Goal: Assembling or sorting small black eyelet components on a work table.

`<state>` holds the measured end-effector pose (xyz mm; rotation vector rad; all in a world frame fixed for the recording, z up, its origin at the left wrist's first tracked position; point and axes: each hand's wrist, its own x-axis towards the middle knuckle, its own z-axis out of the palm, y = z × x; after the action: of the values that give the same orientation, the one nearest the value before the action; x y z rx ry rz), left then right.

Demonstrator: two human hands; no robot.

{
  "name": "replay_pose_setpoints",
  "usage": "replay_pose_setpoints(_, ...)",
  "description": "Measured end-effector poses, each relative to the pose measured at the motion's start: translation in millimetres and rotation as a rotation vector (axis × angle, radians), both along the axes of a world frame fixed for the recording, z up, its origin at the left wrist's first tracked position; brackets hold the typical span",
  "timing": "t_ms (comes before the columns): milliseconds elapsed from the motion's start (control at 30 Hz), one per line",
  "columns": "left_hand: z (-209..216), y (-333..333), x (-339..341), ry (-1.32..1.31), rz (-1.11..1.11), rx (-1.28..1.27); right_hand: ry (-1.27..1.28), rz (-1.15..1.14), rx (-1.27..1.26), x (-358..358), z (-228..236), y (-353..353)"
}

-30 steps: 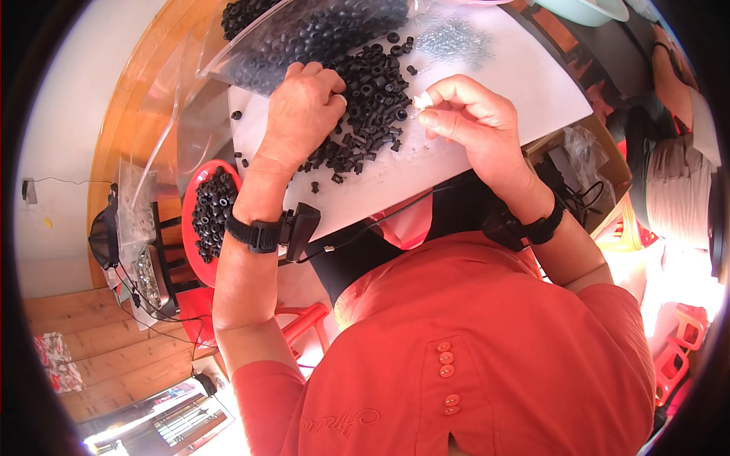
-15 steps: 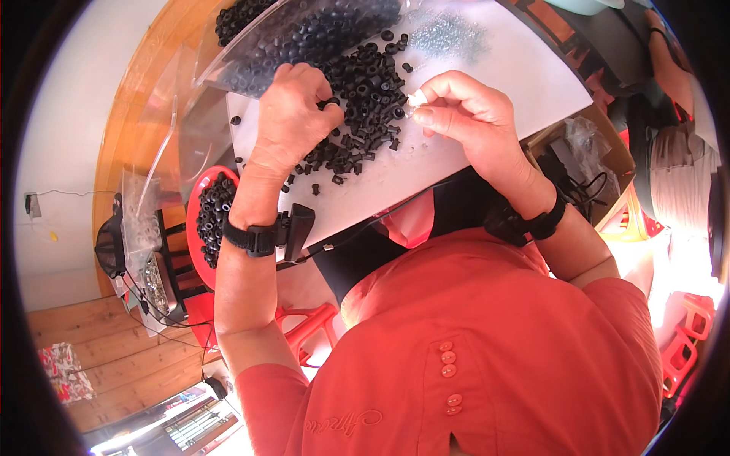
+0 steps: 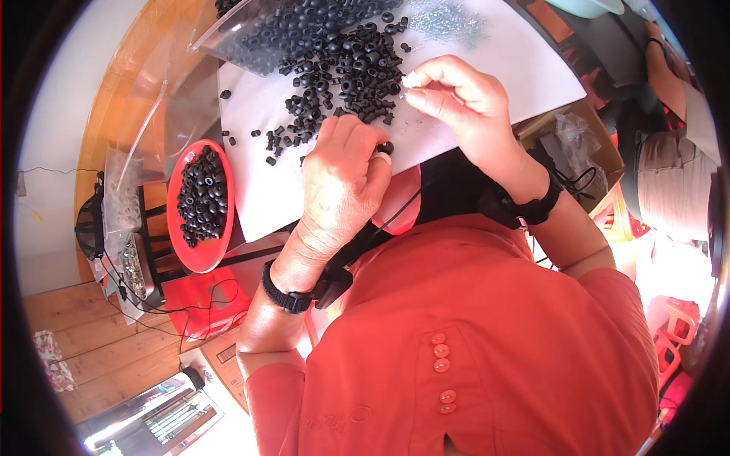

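My left hand is closed near the table's front edge. Between its thumb and fingertips a small black rubber part shows; its exact shape is partly hidden. To the right, my right hand is raised over the white table with thumb and forefinger brought together in a pinch. Whitish material shows at its fingertips, and anything held there is too small to name. Beyond the left hand spreads a heap of small black rubber parts, some round and hollow, others spool-shaped. Small clear pieces lie in a pile farther back.
A clear plastic container with black parts leans at the far left. Left of the table stands a red oval basin holding black parts. At right are a cardboard box with a plastic bag and cables, and another person's arm.
My left hand has come back from the heap toward the table's front edge, with a black rubber part now showing in its fingers. My right hand stays pinched in nearly the same place.
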<state>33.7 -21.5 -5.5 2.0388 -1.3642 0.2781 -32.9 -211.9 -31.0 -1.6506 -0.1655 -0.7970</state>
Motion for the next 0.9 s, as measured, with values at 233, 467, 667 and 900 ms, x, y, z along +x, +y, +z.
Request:
replay_pose_setpoints(233,-12,-1,-3,0.115,0.003,-0.136,-0.043,-0.121,-0.339,-17,2,15)
replay_pose_setpoints(467,-10,1,-10,0.290,-0.027,-0.197,-0.111,-0.125,-0.468,-17,8,18)
replay_pose_setpoints(667,-3,6,-13,0.502,-0.083,-0.224,-0.016,-0.007,-0.387,-17,8,20)
replay_pose_setpoints(900,5,16,-8,0.948,-0.178,-0.281,0.076,0.094,-0.403,-22,11,21)
